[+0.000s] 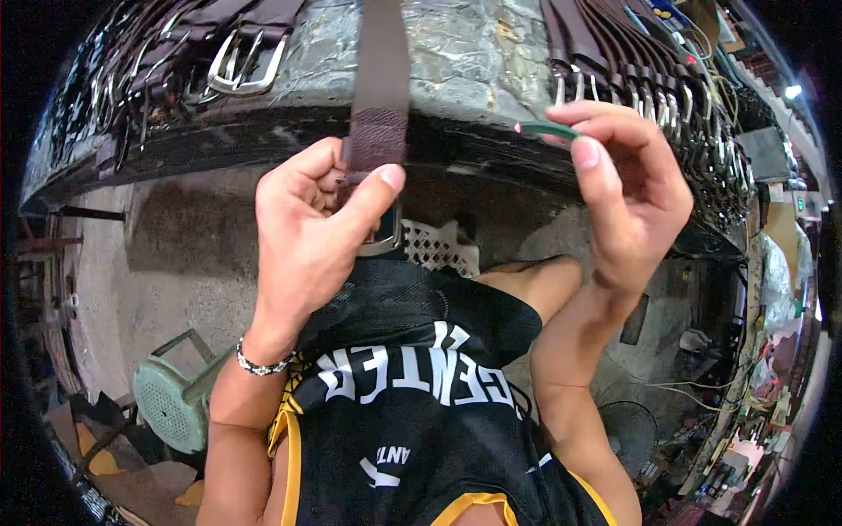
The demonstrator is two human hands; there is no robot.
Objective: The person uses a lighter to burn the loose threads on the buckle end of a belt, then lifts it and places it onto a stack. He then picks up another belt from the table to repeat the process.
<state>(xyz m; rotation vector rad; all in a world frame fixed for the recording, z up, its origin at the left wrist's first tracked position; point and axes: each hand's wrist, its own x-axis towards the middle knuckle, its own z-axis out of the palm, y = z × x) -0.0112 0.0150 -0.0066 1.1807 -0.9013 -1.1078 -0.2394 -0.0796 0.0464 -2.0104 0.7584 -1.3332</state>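
While left hand (307,237) pinches belt (379,79), jersey (412,421) reads "ENTER".

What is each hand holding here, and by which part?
Left hand pinches the brown belt near its buckle end. Right hand holds a thin green tool by its end, between fingertips.

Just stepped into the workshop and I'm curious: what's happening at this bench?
A person is working on a dark brown leather belt that hangs over the edge of a worn stone-topped workbench. The left hand pinches the belt's end by its metal buckle, while the right hand holds a small green tool between thumb and fingers. Rows of other buckled brown belts lie across the bench.
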